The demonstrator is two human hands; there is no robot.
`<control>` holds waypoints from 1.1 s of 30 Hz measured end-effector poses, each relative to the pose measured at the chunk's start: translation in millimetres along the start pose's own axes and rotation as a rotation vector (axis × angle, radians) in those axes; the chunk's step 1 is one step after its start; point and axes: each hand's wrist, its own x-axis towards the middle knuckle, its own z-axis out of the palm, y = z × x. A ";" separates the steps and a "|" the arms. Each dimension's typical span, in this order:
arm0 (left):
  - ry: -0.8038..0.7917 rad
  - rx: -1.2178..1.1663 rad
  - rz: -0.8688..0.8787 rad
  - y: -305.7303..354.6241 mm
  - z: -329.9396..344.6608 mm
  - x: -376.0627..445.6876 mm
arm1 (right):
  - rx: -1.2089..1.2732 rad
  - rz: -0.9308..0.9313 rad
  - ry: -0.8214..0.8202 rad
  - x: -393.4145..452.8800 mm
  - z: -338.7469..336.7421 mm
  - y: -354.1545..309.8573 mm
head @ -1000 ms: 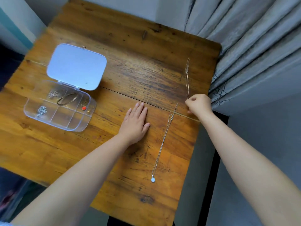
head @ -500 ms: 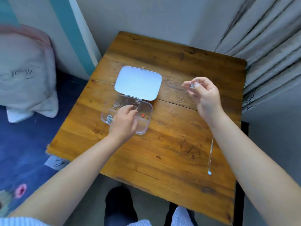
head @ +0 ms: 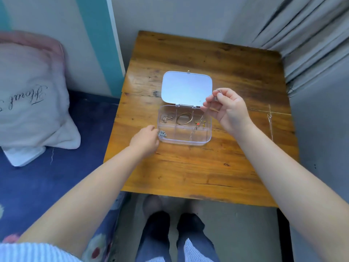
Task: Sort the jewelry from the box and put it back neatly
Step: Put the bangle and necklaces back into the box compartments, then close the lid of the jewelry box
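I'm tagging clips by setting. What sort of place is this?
Probably a bedroom or other home room: a small wooden table pushed against grey curtains, with a plush pillow on blue floral bedding beside it.

**Chain held over the open box**

A clear box (head: 185, 127) sits open on the wooden surface (head: 207, 167), lid (head: 187, 87) laid back. The right hand (head: 226, 108) pinches a thin chain (head: 196, 127) that dangles into the right compartments. The left hand (head: 146, 140) touches the box's left wall beside a silver piece (head: 162, 134). A bangle (head: 184, 119) lies in the middle far compartment. Another chain (head: 270, 120) lies near the surface's right edge.
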 end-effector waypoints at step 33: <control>0.322 0.057 0.312 -15.3 13.6 15.6 | -1.250 0.161 0.335 132.4 -29.6 51.4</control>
